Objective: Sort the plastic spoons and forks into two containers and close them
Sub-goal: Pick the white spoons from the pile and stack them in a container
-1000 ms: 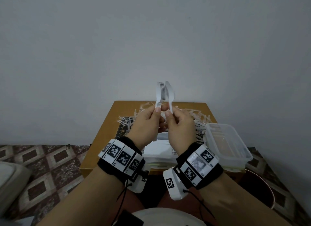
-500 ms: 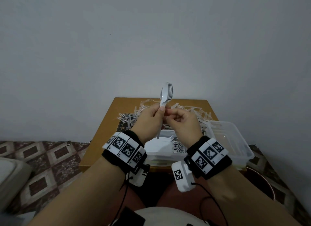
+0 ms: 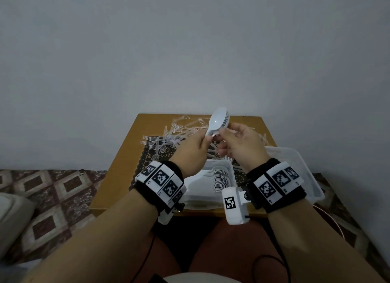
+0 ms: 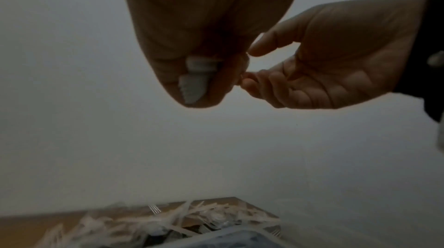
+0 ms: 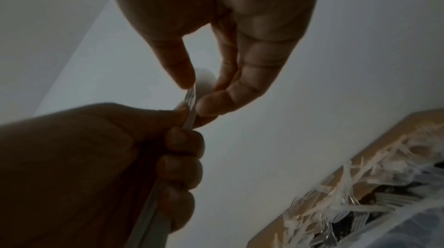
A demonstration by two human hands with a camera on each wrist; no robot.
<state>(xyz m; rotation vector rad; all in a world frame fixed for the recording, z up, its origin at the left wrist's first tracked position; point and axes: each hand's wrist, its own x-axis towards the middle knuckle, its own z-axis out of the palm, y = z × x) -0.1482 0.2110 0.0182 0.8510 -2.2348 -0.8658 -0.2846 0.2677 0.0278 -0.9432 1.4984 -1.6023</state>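
Both arms are bare, with no sleeves. Each wrist wears a wide black band point(image 3: 276, 187) with white tiles that carry black square patterns point(image 3: 161, 178). A small white box point(image 3: 234, 204) with one more pattern hangs under each wrist. Thin black cables point(image 3: 147, 249) run down from the boxes.

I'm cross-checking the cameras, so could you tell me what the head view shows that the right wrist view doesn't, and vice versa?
Only the head view shows the two clear containers, one holding nested spoons, the other apparently empty. Only the right wrist view shows the left hand's fingers wrapped around the spoon handles. Both show the spoon stack, both hands on it, and loose forks on the table.
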